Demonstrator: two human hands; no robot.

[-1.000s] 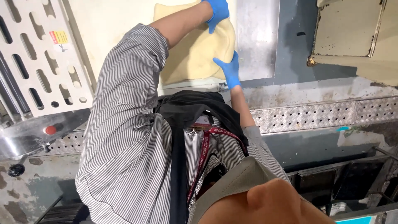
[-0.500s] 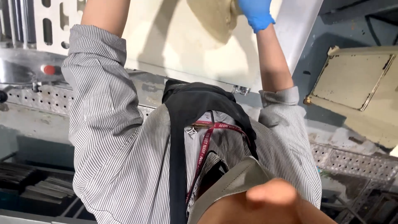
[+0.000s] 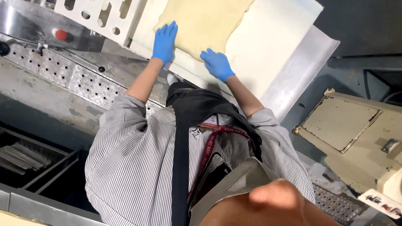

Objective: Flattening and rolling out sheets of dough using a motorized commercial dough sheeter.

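Left hand (image 3: 165,42) in a blue glove, laid flat and open on the near left edge of the dough sheet (image 3: 205,23), fingers together and pointing away from the body, palm down. Left forearm bare from the glove cuff to the rolled striped sleeve (image 3: 121,125), stretched nearly straight, slanting up and to the right from the elbow. Right hand (image 3: 217,64) also gloved in blue, open and palm down, fingers spread a little, resting on the near corner of the same dough, fingertips on the pale yellow surface and heel of the hand over the white belt (image 3: 268,54). Right forearm bare too, angled up and to the left, elbow bent more than the left one. Both hands close together, nothing gripped in either, only pressing or resting on the sheet.

Dough sheet pale yellow, wide and flat, spread on the white belt at the top of the view, far edge cut off by the frame. Perforated white guard (image 3: 98,16) just left of the dough, red button (image 3: 61,34) on the metal housing beside it. Perforated steel ledge (image 3: 71,79) below the left arm. Black apron strap (image 3: 181,159) and red lanyard (image 3: 207,155) down the striped shirt. Worn cream panel (image 3: 341,123) off to the right.
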